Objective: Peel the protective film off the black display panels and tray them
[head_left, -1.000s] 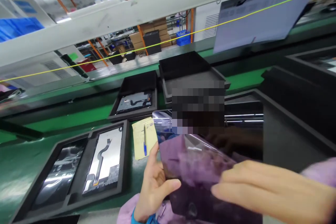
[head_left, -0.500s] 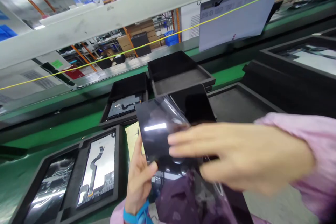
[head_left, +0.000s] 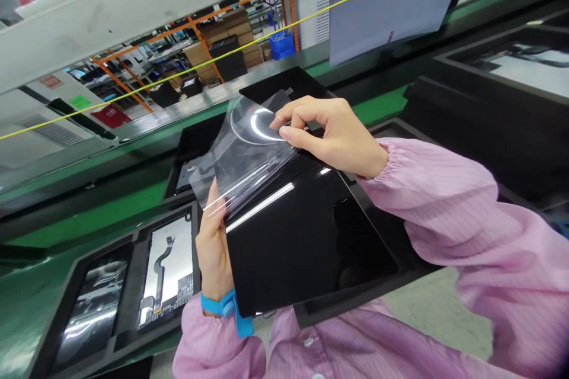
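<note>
My right fingers (head_left: 302, 138) pinch the clear film (head_left: 249, 142) | my left fingers (head_left: 210, 230) grip the black panel (head_left: 302, 243) below | I judge a slow, low, even pull best

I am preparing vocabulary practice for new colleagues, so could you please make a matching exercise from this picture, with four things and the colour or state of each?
1. film
2. flat panel
3. wristband
4. right sleeve

A. pink
B. glossy black, held by the left hand
C. blue
D. transparent, pinched by the right hand

Pairs: 1-D; 2-B; 3-C; 4-A
</note>
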The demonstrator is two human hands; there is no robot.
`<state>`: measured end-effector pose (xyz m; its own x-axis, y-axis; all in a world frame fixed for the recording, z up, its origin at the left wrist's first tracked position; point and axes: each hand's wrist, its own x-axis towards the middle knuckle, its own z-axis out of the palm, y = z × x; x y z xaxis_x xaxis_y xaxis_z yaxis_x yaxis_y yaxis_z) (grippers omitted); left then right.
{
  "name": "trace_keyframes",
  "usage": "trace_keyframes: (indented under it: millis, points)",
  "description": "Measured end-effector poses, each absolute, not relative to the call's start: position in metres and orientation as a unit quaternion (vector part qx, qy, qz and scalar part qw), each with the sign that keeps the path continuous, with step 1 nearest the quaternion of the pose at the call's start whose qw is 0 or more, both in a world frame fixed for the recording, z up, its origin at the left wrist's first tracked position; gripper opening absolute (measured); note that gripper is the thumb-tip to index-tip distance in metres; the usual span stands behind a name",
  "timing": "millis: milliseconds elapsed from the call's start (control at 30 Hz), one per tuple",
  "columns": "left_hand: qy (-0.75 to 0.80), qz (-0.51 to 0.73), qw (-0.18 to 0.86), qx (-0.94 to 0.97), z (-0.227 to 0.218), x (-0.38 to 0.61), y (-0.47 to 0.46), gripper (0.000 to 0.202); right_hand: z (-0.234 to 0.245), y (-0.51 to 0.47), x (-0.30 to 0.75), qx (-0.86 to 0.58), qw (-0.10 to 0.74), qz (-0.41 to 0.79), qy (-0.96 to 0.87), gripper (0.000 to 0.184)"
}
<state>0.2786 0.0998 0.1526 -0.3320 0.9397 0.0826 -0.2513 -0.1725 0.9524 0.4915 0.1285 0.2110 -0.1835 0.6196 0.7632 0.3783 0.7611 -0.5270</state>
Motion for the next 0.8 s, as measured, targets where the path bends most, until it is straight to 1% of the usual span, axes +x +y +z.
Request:
trace_keyframes:
  millis: [300,433,600,700,800]
  points:
    - [0.47,0.67,0.448,0.36,0.16,0.284,0.093,0.029,0.208,0.13,0.494,-0.329,0.551,0.131,-0.756,0.028]
    - [0.444,0.652,0.497,0.362,0.166,0.286,0.089,0.036,0.208,0.131,0.495,-0.344,0.548,0.141,-0.75,0.028]
    - [0.417,0.634,0.548,0.352,0.167,0.28,0.09,0.051,0.211,0.127,0.495,-0.376,0.534,0.168,-0.738,0.023]
    - [0.418,0.626,0.544,0.371,0.166,0.276,0.093,0.044,0.21,0.129,0.495,-0.42,0.514,0.173,-0.728,0.024]
    - [0.418,0.628,0.528,0.39,0.164,0.276,0.095,0.04,0.205,0.134,0.494,-0.437,0.515,0.175,-0.717,0.028]
